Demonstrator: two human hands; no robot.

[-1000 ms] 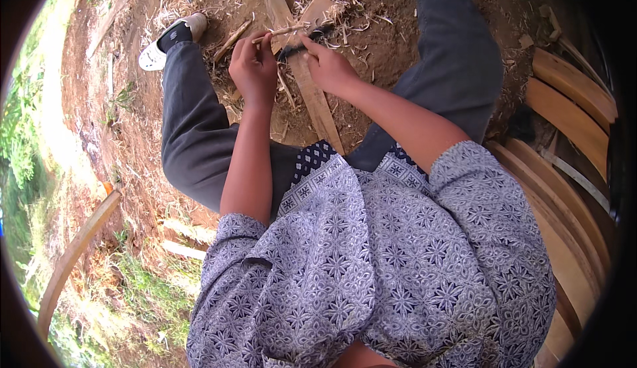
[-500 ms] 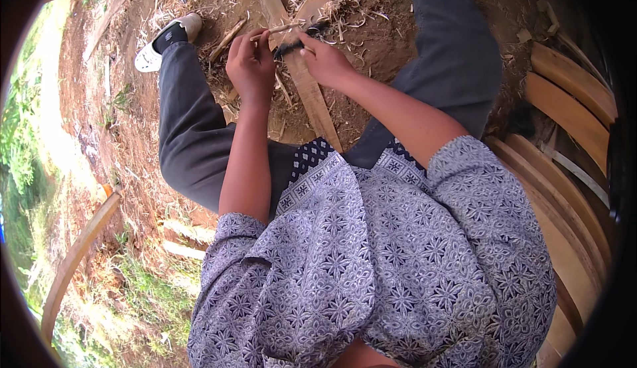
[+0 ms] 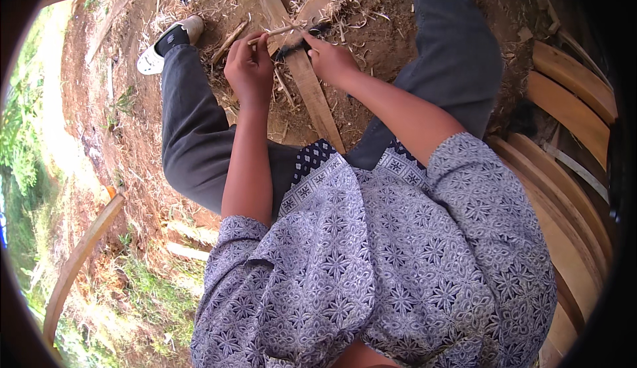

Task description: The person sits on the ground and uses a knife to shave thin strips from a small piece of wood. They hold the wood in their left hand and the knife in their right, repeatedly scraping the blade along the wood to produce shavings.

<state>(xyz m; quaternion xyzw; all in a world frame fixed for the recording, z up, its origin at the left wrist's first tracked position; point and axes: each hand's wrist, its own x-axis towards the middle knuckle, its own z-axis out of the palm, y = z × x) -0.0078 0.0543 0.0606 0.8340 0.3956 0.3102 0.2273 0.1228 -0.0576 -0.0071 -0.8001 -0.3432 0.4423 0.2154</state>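
Note:
In front of me, between my spread legs, my left hand [image 3: 250,71] is closed, pinching a thin pale wooden stick [image 3: 280,31] between thumb and fingers. The stick slants up to the right, over a flat wooden board on the ground. My right hand [image 3: 332,61] is closed near the stick's far end, its index finger pointing toward it. Whatever it grips is mostly hidden by the fingers. A dark, blurry-edged thing [image 3: 289,51] shows between the hands, beneath the stick; its kind is unclear.
Two boards cross on the brown soil, one long and narrow [image 3: 312,99], the other a shorter piece [image 3: 312,8]. Curled wood shavings [image 3: 358,15] lie around them. Curved timber pieces [image 3: 564,112] are stacked at the right. Another curved beam [image 3: 78,258] stands at the left near grass.
My right hand has shifted slightly right and down, away from the stick's end. My left hand still holds the stick in almost the same spot.

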